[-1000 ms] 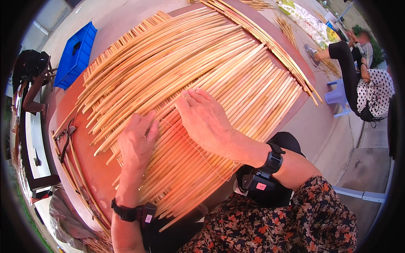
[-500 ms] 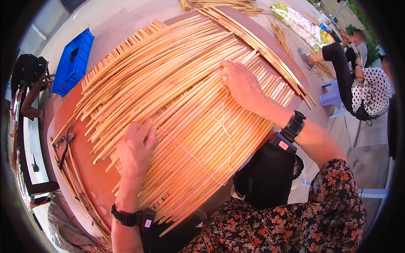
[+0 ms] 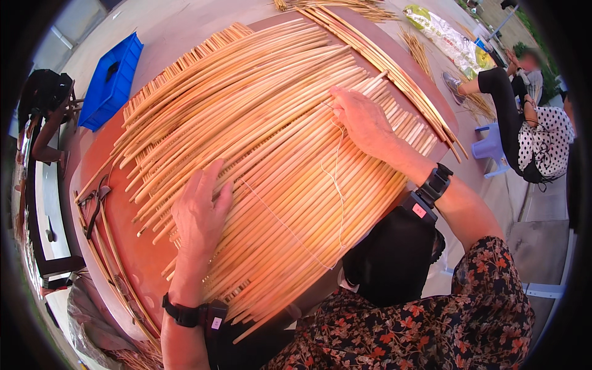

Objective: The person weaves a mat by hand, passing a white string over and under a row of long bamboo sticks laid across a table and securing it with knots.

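Note:
Peeled, pale wooden sticks lie side by side in a mat across the table. My left hand rests on their left part, fingers apart and nothing held. Near the far right of the mat, my right hand pinches a thin dark sliver, apparently a needle; the fingers partly hide it. White thread hangs from below that hand, loops over the sticks and runs back toward my left hand. Beyond both hands, more loose sticks are spread over another row of sticks.
Pliers or cutters lie on the reddish table at left, beside thin rods. A stick bundle lines the far right edge. Beyond stand a blue crate and a purple stool. People sit at both sides.
The left hand's fingers have spread and lifted apart from their earlier curled pose. My right hand stays at about the same place on the mat, while the thread's loop has shifted slightly.

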Demonstrator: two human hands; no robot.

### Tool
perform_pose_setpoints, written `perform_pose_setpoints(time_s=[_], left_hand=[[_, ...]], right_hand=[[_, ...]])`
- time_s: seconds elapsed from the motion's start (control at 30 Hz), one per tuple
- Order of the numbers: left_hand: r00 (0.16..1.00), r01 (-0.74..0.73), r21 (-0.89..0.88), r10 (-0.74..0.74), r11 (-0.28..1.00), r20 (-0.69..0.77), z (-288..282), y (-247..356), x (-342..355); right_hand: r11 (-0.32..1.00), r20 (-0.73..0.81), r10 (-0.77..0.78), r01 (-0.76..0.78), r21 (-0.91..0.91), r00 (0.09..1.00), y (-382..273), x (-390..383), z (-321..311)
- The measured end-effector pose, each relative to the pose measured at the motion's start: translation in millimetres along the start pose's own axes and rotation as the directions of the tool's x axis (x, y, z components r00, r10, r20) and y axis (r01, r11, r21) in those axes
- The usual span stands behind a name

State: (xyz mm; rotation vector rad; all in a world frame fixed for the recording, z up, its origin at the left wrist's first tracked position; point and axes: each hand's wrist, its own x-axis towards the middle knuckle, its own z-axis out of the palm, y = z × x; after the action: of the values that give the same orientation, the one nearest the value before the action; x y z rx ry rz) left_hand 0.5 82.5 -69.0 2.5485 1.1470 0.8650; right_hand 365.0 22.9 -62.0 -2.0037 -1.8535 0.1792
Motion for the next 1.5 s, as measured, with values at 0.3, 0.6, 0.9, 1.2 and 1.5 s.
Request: perform_pose_setpoints(time_s=[0.3,0.6,0.9,1.2,1.5], left_hand=[[0.999,0.032,-0.117,-0.03,0.993,0.02,-4,-5,5],[0.999,-0.022,-0.103,0.019,0.994,-0.032,2,-8,3],[1.0,0.0,-0.067,-0.002,0.998,-0.027,0,-5,4],[0.99,0.128,-0.024,-0.126,0.991,0.066,-3,3,7],[0.993,0.097,-0.085,-0.09,0.992,0.08,-8,1,9]], right_hand=[[0.996,-0.037,-0.002,-0.001,-0.089,0.999,5,0,9],[0.993,-0.078,-0.057,0.048,-0.109,0.995,8,-1,11],[0.993,-0.035,-0.015,0.011,-0.115,0.999,6,-1,10],[0.988,-0.045,-0.043,0.036,-0.15,0.998,11,-1,12],[0.986,-0.059,-0.059,0.049,-0.161,0.997,11,-2,14]])
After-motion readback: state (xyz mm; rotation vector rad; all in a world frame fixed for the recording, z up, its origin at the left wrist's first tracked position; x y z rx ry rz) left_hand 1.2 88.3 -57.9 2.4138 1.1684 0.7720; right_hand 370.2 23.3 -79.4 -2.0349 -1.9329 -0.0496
